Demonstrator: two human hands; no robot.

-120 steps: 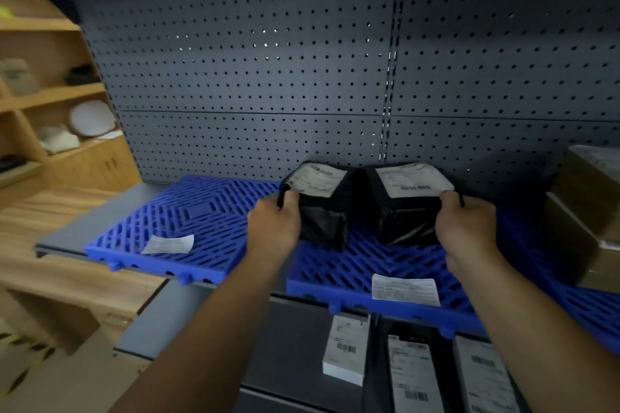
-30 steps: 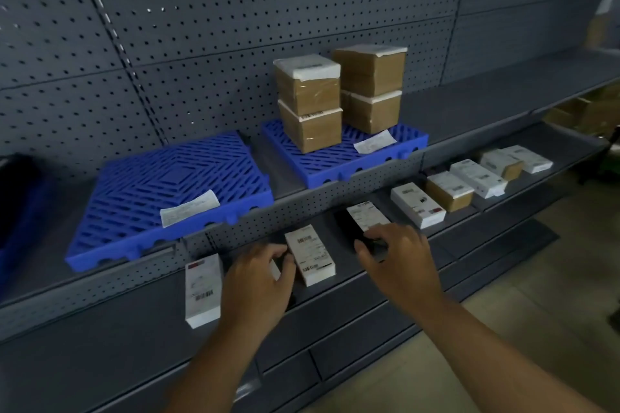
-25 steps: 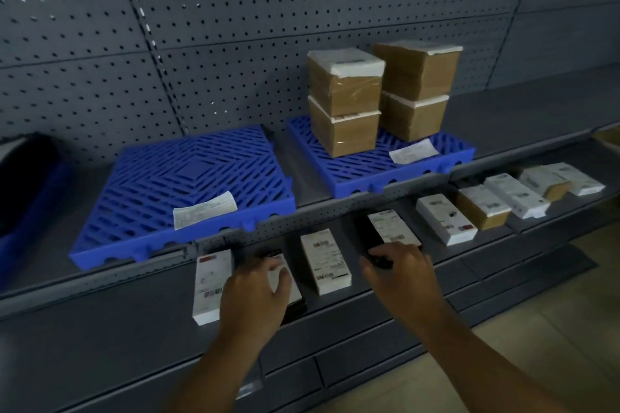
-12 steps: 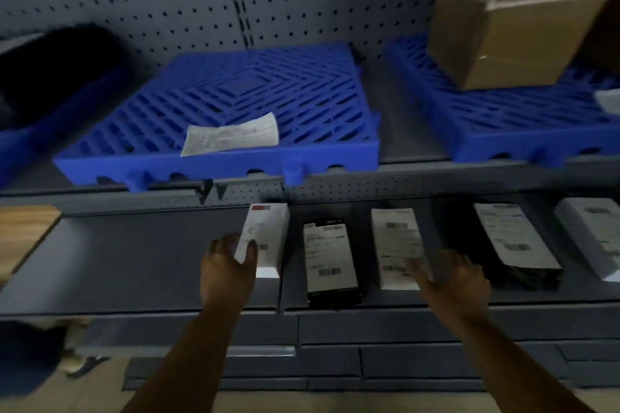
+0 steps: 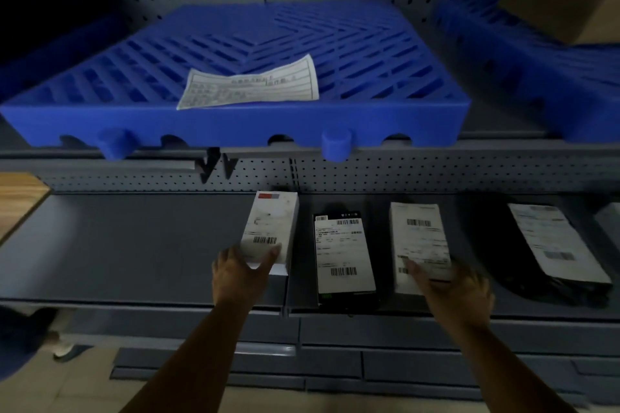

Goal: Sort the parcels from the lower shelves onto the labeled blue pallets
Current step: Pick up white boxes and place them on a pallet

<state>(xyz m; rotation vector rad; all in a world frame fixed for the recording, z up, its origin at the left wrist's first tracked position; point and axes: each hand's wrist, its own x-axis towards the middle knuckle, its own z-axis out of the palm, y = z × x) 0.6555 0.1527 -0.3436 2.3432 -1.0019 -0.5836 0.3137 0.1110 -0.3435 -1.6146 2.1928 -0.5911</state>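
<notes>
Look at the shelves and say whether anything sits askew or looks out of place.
Mostly tidy. The paper label lies crooked and curled on the blue pallet, not square to its edge. On the lower shelf, the far-right black parcel is angled, while the others lie roughly straight. Nothing looks spilled or damaged.

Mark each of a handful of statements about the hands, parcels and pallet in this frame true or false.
1. The left hand touches the near end of the white box. True.
2. The middle pallet holds brown boxes. False: only a paper label lies on it.
3. The right hand rests on the white parcel. True.
4. The black parcel between the hands is being lifted. False: it lies flat on the lower shelf, untouched.
5. The parcels lie above the pallet. False: they are one shelf below it.
</notes>
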